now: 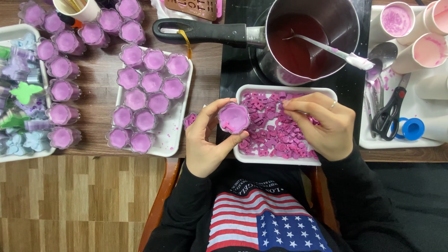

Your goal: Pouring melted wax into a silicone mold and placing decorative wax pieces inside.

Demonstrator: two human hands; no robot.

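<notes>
Nearest: person's torso in a dark flag-print top, seated right at the table edge (116,153). Bare wood floor to their left, so open room that side; the right side is dark, can't tell what's there.

Left hand (205,140) is partly curled, thumb and fingers pinching a flower-shaped purple wax cup (234,118) by its sides. Cup is upright, held just above the near-left corner of the white tray of pink pieces (285,91). One more small purple piece (190,120) sits against the back of that hand's fingers; can't tell if it's held.

Right hand (322,123) rests over the tray, fingers bunched, tips down in the small pink letter-like pieces (275,135). Can't tell whether anything is pinched. Cup and right fingertips are near each other but not touching.

Tray's near edge sits close to the table edge, little margin. Left of the hands: a white tray of filled purple cups (179,135), packed in rows, just beside the left hand. More purple cups (60,88) further left on bare wood, then a tray of pastel butterfly shapes (21,93).

Right: white tray with black scissors (387,114) and a blue tape roll (413,128).

Far: steel saucepan (312,37) of dark red liquid on a black hob, spoon (326,49) in it, black handle pointing left. Paper cups with pink residue (396,18) at the far right.
</notes>
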